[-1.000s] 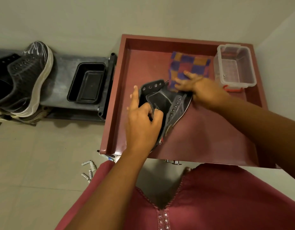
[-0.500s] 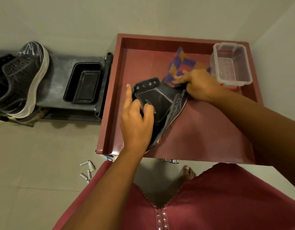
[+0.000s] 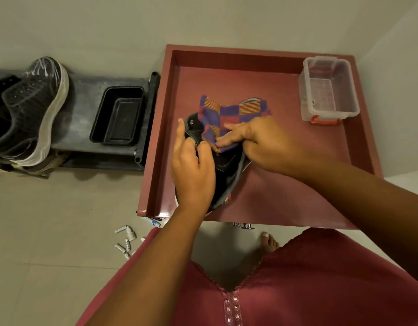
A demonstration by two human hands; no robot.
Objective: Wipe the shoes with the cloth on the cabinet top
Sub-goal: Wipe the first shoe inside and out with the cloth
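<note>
maroon cabinet top [image 3: 285, 196] with a raised rim, seen from above; wall corner behind it. black shoe [image 3: 226, 165] lies on the cabinet top near its front-left part, toe end toward the person, collar and tongue pointing away. left hand [image 3: 194, 175] grips the shoe from the near side: fingers curled round the edge of the upper, index finger straight along the left side of the collar. right hand [image 3: 262, 142] reaches in from the right and presses a checked cloth [image 3: 229, 114] against the shoe's opening; fingers lie fairly flat over the cloth, thumb side hidden, so whether the cloth is pinched underneath cannot be told. cloth is purple, orange and red squares, bunched, its far half standing up past the shoe above the cabinet top.

clear plastic box [image 3: 328, 90] with red latches stands in the far right corner of the cabinet top, well apart from the shoe. left of the cabinet, a dark low shelf [image 3: 85, 114] carries a black tray [image 3: 118, 116] and a second black shoe with a white sole [image 3: 34, 109], wrapped in clear film. small white plastic pieces [image 3: 125, 241] lie on the tiled floor near the cabinet's front-left corner. person's maroon garment [image 3: 297, 290] fills the bottom of the view; bare toes [image 3: 269, 243] show below the cabinet edge.
</note>
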